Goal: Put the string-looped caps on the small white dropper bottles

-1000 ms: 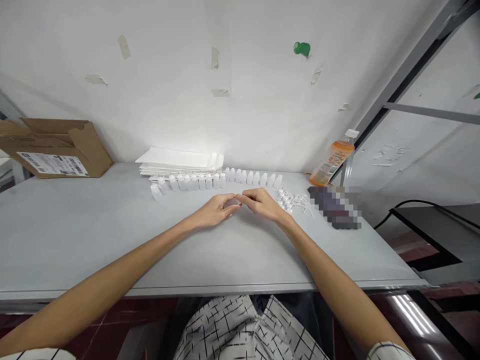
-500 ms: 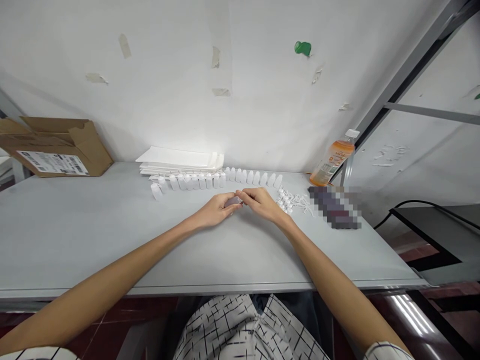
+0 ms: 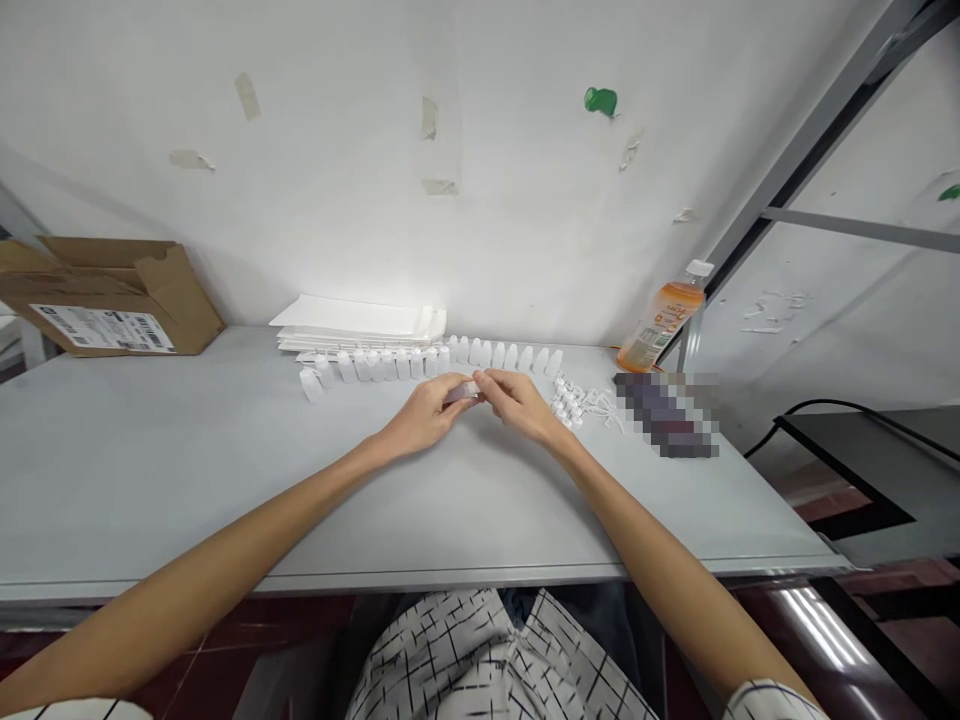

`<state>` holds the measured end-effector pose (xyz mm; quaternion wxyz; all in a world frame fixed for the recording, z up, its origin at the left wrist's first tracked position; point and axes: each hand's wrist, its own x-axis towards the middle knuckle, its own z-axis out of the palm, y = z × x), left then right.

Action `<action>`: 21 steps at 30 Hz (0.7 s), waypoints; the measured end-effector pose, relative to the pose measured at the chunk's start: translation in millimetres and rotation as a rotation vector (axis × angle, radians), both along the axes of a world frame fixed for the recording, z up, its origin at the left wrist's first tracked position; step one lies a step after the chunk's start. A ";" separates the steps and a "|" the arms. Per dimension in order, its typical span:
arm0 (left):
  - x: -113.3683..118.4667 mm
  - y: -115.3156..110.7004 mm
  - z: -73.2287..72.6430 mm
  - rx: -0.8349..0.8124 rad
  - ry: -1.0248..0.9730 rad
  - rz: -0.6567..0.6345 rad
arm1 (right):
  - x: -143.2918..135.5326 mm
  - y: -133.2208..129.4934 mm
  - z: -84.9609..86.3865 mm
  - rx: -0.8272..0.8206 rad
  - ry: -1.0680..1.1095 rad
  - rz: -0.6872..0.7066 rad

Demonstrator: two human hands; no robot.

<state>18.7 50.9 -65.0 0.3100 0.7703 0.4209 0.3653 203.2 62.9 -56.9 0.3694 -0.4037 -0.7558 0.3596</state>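
Observation:
My left hand point(image 3: 421, 418) is closed around a small translucent white bottle point(image 3: 460, 392) above the middle of the grey table. At the bottle's right end, the fingers of my right hand point(image 3: 519, 402) are pinched together; whatever lies between them is too small to make out. Behind my hands stands a long row of small white bottles point(image 3: 403, 364), some without visible caps. To the right of my right hand lie a cluster of small white caps point(image 3: 568, 402) and a heap of thin white pieces point(image 3: 602, 405).
An open cardboard box point(image 3: 120, 300) sits at the back left. White sheets point(image 3: 360, 320) are stacked against the wall. An orange drink bottle point(image 3: 660, 325) leans at the back right, beside a blurred dark object point(image 3: 667, 415). The table's front edge point(image 3: 450, 580) runs below my forearms.
My left hand has shifted and turned slightly, and the bottle in it lies at a slightly different angle. My right hand remains at its end.

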 end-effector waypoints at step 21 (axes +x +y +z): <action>4.1 3.3 -1.1 -0.469 -0.536 0.093 | -20.0 -5.5 -13.7 0.137 -0.017 -0.019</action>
